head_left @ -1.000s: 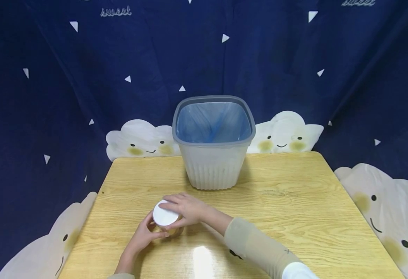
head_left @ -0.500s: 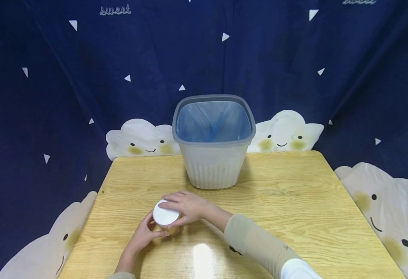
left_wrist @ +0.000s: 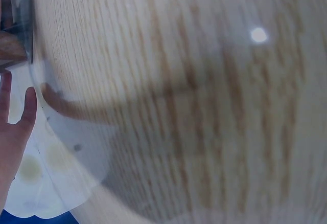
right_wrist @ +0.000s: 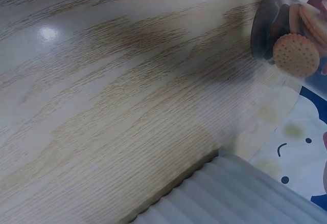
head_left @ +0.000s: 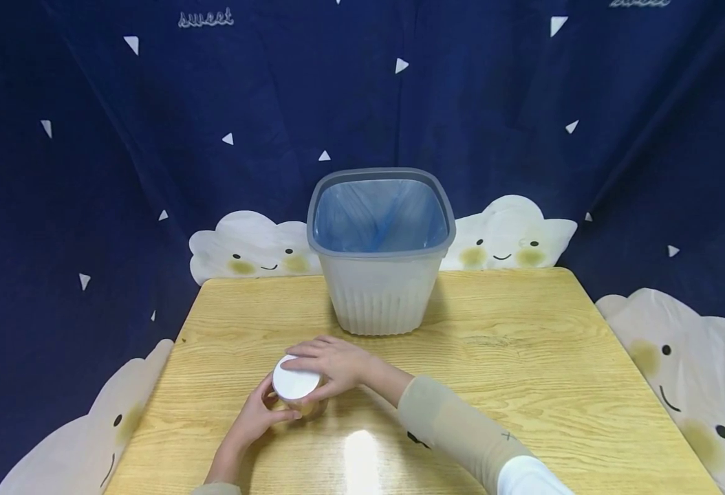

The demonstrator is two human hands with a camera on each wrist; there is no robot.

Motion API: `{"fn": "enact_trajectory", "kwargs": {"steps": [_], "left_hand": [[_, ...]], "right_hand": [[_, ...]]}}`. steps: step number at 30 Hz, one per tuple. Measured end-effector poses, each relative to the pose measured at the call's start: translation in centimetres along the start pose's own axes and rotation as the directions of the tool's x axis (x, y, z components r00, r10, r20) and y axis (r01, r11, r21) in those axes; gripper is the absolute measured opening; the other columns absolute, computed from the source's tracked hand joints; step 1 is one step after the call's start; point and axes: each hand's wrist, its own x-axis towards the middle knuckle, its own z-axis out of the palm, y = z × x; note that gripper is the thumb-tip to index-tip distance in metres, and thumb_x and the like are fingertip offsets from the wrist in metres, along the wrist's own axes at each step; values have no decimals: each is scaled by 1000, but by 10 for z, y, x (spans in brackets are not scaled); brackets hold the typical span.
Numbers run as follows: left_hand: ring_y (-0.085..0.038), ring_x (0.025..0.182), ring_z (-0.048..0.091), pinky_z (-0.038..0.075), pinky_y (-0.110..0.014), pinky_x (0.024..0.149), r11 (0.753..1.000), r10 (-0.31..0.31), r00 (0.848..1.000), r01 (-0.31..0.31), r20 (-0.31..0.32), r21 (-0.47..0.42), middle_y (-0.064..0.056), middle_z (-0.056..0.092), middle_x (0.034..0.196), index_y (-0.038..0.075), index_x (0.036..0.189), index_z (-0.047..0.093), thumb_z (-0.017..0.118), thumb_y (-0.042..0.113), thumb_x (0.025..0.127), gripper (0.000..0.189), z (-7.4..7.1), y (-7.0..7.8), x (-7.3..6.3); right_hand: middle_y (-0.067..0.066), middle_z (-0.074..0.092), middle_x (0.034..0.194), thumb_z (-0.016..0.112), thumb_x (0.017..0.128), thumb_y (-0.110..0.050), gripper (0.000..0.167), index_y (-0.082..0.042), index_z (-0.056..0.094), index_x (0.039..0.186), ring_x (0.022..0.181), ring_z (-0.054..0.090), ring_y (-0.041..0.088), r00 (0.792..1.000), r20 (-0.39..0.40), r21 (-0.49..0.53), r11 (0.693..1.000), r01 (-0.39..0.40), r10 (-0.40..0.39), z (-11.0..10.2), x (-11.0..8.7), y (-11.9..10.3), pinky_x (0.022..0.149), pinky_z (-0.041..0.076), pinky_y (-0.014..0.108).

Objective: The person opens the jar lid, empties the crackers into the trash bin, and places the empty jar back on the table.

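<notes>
A clear jar (head_left: 308, 408) with a white lid (head_left: 296, 383) stands on the wooden table, left of the middle in the head view. Round biscuits (right_wrist: 296, 55) show through its wall in the right wrist view, at the upper right. My left hand (head_left: 254, 416) grips the jar's side from the left, thumb at the front. From the right, my right hand (head_left: 338, 364) holds the lid, fingers over its far part and thumb at the near edge. In the left wrist view, part of the left hand (left_wrist: 13, 142) appears at the left edge, below the jar's corner.
Behind the hands stands a pale ribbed bin (head_left: 381, 295) with a grey rim and a blue liner. The wooden table (head_left: 523, 357) ends at a dark blue curtain (head_left: 492, 89) printed with clouds and triangles.
The right hand shifts very slightly on the lid, its knuckles a little higher. The left hand and the jar stay in place.
</notes>
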Motion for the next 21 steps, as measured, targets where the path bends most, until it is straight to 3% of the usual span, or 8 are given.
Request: {"fn": "enact_trajectory", "kwargs": {"steps": [13,21], "left_hand": [[-31,119,41,32,-54,101,1000,17,1000,-16,11,-17,-10,46,132,15,140,32,80,10,66,89,0,2,-1],[-32,120,40,31,-54,101,1000,7,1000,-7,9,-16,-10,45,132,15,141,32,80,10,66,90,0,1,-1]], "right_hand": [[-8,17,152,39,84,-67,72,-34,21,145,137,20,16,999,52,16,1000,5,-6,-2,1,3,110,20,40],[-7,16,152,40,85,-65,71,-33,21,145,137,20,16,999,48,11,1000,22,-23,-1,1,4,109,23,42]]}}
